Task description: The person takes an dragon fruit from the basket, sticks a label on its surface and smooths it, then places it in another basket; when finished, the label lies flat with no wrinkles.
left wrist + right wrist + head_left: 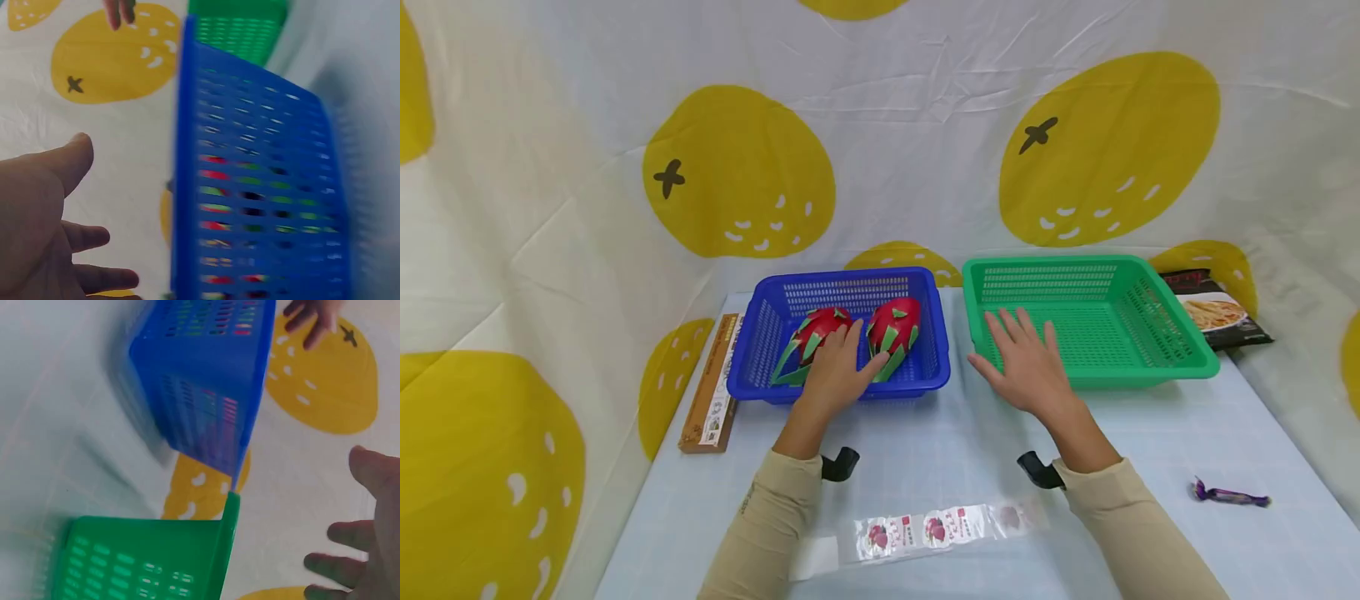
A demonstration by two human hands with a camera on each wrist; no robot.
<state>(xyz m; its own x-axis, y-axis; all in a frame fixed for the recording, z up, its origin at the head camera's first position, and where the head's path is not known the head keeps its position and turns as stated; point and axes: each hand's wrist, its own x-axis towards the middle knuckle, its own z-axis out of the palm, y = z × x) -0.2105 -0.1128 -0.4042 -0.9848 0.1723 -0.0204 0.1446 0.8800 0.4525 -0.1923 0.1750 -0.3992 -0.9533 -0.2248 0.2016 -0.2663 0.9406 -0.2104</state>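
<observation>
My left hand (837,367) is spread over the front of a blue basket (842,398), its fingers straight and holding nothing. Inside that basket lie two red dragon fruits with green scales, one (826,321) partly behind my fingers and the other (895,321) to its right. My right hand (1033,367) reaches over the near left corner of a green basket (1120,379), fingers apart and nothing in them. In the left wrist view, the thumb and fingers of my left hand (50,231) extend above the blue basket's rim (184,156). The right wrist view has my right hand (356,531) above the green rim.
A strip of clear packets with dragon fruit labels (917,533) lies in front, between my forearms. A long brown box (711,383) stands left of the blue basket. At right are a black food packet (1217,317) and a purple-wrapped stick (1231,497). A patterned cloth backs the table.
</observation>
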